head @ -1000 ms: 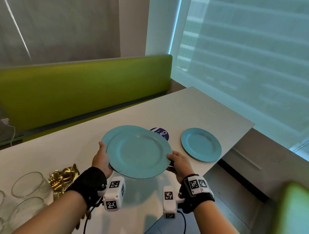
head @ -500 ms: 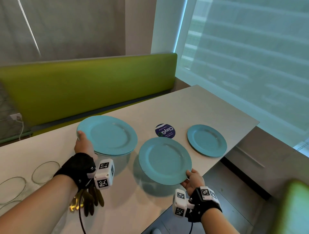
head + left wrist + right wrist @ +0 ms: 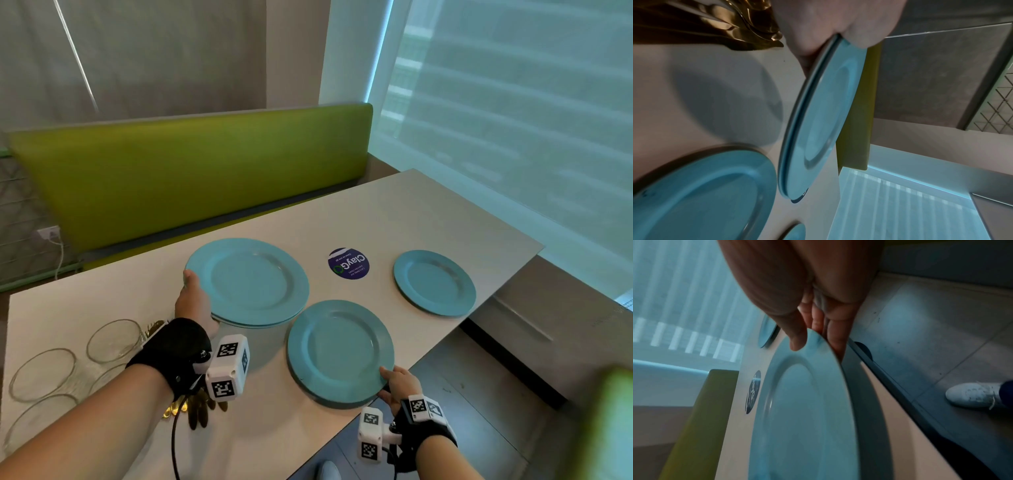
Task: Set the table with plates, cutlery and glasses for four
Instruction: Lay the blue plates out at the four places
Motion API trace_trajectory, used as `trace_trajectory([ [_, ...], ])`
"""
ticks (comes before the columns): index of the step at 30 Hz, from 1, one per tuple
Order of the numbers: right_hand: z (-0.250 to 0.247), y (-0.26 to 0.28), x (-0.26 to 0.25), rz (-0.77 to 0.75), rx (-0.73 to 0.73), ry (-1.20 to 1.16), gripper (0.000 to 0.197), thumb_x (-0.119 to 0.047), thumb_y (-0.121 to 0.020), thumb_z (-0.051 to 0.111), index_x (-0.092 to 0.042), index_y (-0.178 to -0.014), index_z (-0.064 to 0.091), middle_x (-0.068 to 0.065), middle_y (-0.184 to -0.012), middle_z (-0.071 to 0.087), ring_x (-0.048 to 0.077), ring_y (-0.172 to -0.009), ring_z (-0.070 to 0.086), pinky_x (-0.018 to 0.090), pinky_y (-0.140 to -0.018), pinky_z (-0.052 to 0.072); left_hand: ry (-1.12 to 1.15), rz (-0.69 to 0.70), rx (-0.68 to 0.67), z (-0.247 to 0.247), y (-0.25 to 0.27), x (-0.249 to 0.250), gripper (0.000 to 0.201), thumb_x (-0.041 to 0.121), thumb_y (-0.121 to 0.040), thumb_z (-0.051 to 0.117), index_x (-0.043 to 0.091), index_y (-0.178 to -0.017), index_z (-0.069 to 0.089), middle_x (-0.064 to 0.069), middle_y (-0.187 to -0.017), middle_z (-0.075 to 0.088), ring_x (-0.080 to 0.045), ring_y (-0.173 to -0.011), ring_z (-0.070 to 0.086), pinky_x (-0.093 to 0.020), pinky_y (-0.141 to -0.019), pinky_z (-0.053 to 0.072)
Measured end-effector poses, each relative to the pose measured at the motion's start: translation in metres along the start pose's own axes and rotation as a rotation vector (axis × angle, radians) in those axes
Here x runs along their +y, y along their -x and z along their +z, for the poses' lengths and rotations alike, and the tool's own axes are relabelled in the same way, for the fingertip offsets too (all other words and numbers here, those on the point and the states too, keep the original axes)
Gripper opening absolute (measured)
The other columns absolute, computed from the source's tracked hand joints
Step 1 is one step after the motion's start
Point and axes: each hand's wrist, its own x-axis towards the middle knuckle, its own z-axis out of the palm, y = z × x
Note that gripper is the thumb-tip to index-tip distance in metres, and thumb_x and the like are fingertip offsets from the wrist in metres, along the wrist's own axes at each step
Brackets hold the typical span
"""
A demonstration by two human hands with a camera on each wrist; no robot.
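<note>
My left hand (image 3: 192, 298) grips the near-left rim of a stack of two teal plates (image 3: 248, 281), held a little above the white table (image 3: 394, 212); the left wrist view shows both rims of the stack (image 3: 818, 121) pinched under my thumb. My right hand (image 3: 397, 382) holds the near-right rim of a single teal plate (image 3: 339, 349) low over the table's front edge, thumb on top and fingers beneath the plate (image 3: 803, 418). A third teal plate (image 3: 434, 281) lies flat at the right end.
Several clear glasses (image 3: 113, 339) stand at the near left. Gold cutlery (image 3: 195, 411) lies under my left wrist. A round dark sticker (image 3: 348, 263) sits between the plates. A green bench back (image 3: 191, 171) runs behind the table, and floor (image 3: 479, 394) lies to its right.
The stack has split: my left hand carried two plates left and back, while my right hand brought one plate down and right toward the front edge.
</note>
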Motion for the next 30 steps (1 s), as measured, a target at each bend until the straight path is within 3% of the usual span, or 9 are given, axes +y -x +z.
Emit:
trace_trajectory([
  [7,-0.007,-0.005,-0.005,-0.029,-0.053,0.343,0.035,-0.004,-0.089,0.057,0.011,-0.121,0.053,0.014,-0.100,0.055,0.027,-0.081,0.058,0.033,-0.071,0.056,-0.006,-0.026,-0.027,0.002,0.005,0.000,0.061,0.058,-0.093,0.033,0.021,-0.141,0.039,-0.006,-0.135,0.055,-0.031,-0.116,0.057,-0.038,-0.088,0.047],
  [10,-0.006,-0.002,-0.015,-0.093,0.046,0.646,0.034,-0.017,-0.086,0.062,0.002,-0.114,0.063,0.011,-0.091,0.059,0.028,-0.089,0.062,0.040,-0.092,0.053,-0.004,-0.028,-0.053,0.006,0.008,0.002,0.060,0.056,-0.094,0.032,0.020,-0.141,0.039,-0.007,-0.136,0.054,-0.031,-0.118,0.056,-0.038,-0.090,0.046],
  [13,0.004,0.011,-0.036,-0.200,0.180,0.843,0.043,-0.025,-0.084,0.061,-0.007,-0.122,0.058,0.011,-0.106,0.062,0.028,-0.108,0.060,0.034,-0.101,0.045,0.017,-0.030,-0.091,0.012,0.011,0.006,0.058,0.054,-0.096,0.030,0.018,-0.140,0.039,-0.009,-0.136,0.054,-0.032,-0.119,0.055,-0.037,-0.092,0.045],
  [15,0.019,0.022,-0.058,-0.297,0.140,0.756,0.039,-0.025,-0.086,0.059,-0.007,-0.121,0.059,0.008,-0.096,0.062,0.024,-0.087,0.062,0.036,-0.092,0.051,0.027,-0.031,-0.122,0.019,0.015,0.009,0.058,0.054,-0.096,0.029,0.016,-0.139,0.041,-0.010,-0.135,0.055,-0.032,-0.119,0.055,-0.037,-0.091,0.045],
  [17,0.041,0.038,-0.082,-0.331,-0.002,0.497,0.029,-0.022,-0.091,0.056,-0.002,-0.113,0.059,0.006,-0.083,0.058,0.020,-0.064,0.057,0.036,-0.065,0.055,0.053,-0.045,-0.141,0.028,0.016,0.011,0.061,0.056,-0.095,0.029,0.014,-0.137,0.043,-0.011,-0.133,0.056,-0.033,-0.118,0.056,-0.039,-0.089,0.045],
  [19,0.064,0.055,-0.106,-0.349,-0.129,0.351,0.021,-0.022,-0.095,0.052,-0.004,-0.105,0.056,0.007,-0.081,0.055,0.018,-0.059,0.053,0.029,-0.053,0.049,0.092,-0.062,-0.151,0.038,0.016,0.011,0.060,0.055,-0.095,0.028,0.013,-0.136,0.043,-0.012,-0.132,0.056,-0.034,-0.118,0.056,-0.042,-0.091,0.045],
  [23,0.106,0.064,-0.151,-0.346,-0.287,0.347,0.019,-0.021,-0.094,0.054,-0.004,-0.094,0.060,0.013,-0.088,0.059,0.020,-0.063,0.055,0.031,-0.057,0.051,0.129,-0.086,-0.207,0.066,0.011,0.013,0.053,0.050,-0.098,0.028,0.016,-0.137,0.042,-0.013,-0.132,0.056,-0.034,-0.112,0.057,-0.046,-0.095,0.044],
  [26,0.124,0.045,-0.173,-0.389,-0.233,0.443,0.016,-0.014,-0.088,0.059,-0.006,-0.074,0.061,0.016,-0.090,0.062,0.027,-0.074,0.060,0.044,-0.073,0.056,0.129,-0.086,-0.219,0.083,0.001,0.013,0.050,0.045,-0.099,0.030,0.015,-0.137,0.042,-0.011,-0.130,0.057,-0.029,-0.104,0.057,-0.044,-0.093,0.045],
  [30,0.141,0.017,-0.199,-0.513,-0.187,0.664,0.011,-0.017,-0.086,0.059,-0.007,-0.088,0.065,0.009,-0.077,0.061,0.027,-0.073,0.058,0.044,-0.076,0.056,0.138,-0.074,-0.185,0.102,-0.021,0.017,0.050,0.043,-0.100,0.030,0.014,-0.139,0.041,-0.009,-0.130,0.057,-0.029,-0.105,0.057,-0.041,-0.090,0.046],
])
